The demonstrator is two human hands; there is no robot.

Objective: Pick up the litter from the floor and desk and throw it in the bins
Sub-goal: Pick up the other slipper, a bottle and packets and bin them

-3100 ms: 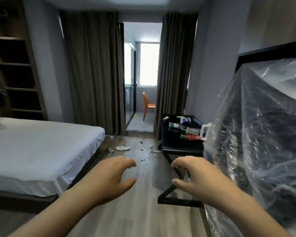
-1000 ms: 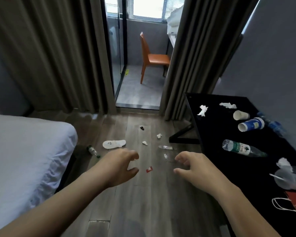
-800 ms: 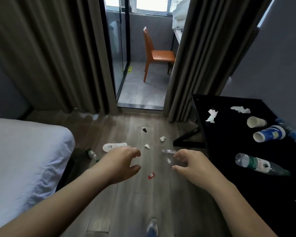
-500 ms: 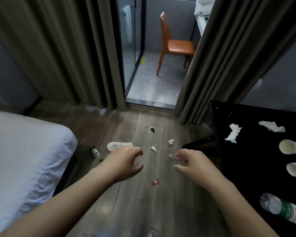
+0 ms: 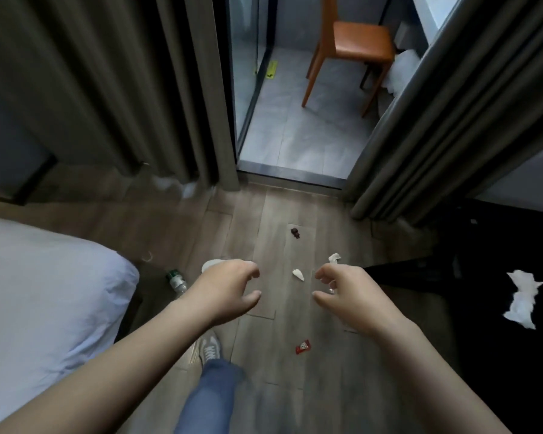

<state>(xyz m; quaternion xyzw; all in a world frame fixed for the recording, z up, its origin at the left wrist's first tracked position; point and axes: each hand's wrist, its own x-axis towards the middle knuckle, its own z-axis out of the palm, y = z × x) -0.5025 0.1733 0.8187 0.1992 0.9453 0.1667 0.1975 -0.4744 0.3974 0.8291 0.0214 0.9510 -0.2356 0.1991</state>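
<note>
Small white crumpled paper scrap (image 5: 298, 274) lies on the grey wood-plank floor (image 5: 279, 396) between the two hands. It's just left of the right hand (image 5: 348, 296) fingertips, so that one's nearer than the left hand (image 5: 229, 289). Its long axis looks to run far-left to near-right. Both hands hover with fingers loosely hooked, nothing in them. Flat red wrapper (image 5: 303, 346) lies nearer the feet, also right-hand side.
</note>
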